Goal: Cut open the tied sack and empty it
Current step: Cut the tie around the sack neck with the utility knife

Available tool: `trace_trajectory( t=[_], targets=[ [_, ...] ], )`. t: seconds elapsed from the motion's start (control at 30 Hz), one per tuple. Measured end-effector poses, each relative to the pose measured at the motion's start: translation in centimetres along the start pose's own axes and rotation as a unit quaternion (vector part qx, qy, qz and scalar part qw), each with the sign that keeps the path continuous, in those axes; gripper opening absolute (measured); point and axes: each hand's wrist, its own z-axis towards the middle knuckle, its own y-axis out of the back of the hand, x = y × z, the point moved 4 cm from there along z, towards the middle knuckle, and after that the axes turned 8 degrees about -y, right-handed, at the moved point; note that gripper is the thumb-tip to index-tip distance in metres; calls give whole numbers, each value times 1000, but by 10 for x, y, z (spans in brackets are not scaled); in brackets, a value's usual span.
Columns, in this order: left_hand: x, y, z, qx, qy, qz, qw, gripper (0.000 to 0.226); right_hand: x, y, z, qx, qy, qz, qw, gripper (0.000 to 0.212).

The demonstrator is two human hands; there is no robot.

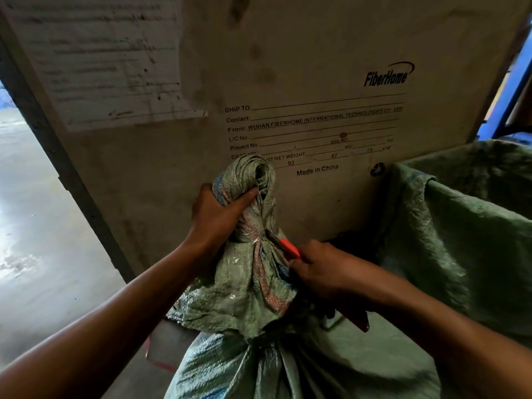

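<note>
A green woven sack [253, 335] is seen low in the middle of the view, its body running off the bottom edge and its gathered neck drawn upward, so that its long axis stands roughly upright with the twisted top end pointing up toward the printed panel behind it. The bunched top of the neck is gripped by the left hand [218, 214], the fingers being closed tightly round the fabric and the thumb pressed across the front of the twist. Just below that grip, where the neck is pinched narrow at the tie, an orange-handled cutter [288, 246] is held by the right hand [322, 272]; the fingers are curled firmly round the handle. The tool is angled up and to the left, its tip lying against the cinched part of the neck. Whether the fabric is already cut cannot be told. Behind the sack stands a large cardboard crate [288, 82] marked "FiberHome" and "Made in China". At the right, a second green sack [466, 231] hangs open, just beside the tied one.
</note>
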Motion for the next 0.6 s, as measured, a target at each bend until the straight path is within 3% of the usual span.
trace_trajectory(
  t=[0.17, 0.3, 0.4, 0.6],
  targets=[
    [7, 2, 3, 6, 34, -20, 999, 78, -2, 5, 0, 16, -6, -52, 999, 21],
    [8, 0, -1, 26, 51, -61, 996, 41, -5, 9, 4, 15, -9, -69, 997, 21],
    [4, 4, -3, 19, 89, -89, 992, 39, -9, 2, 8, 56, -17, -66, 996, 17],
    [-12, 13, 0, 45, 42, -97, 993, 38, -20, 20, 0, 35, -7, 153, 988, 31]
  ],
)
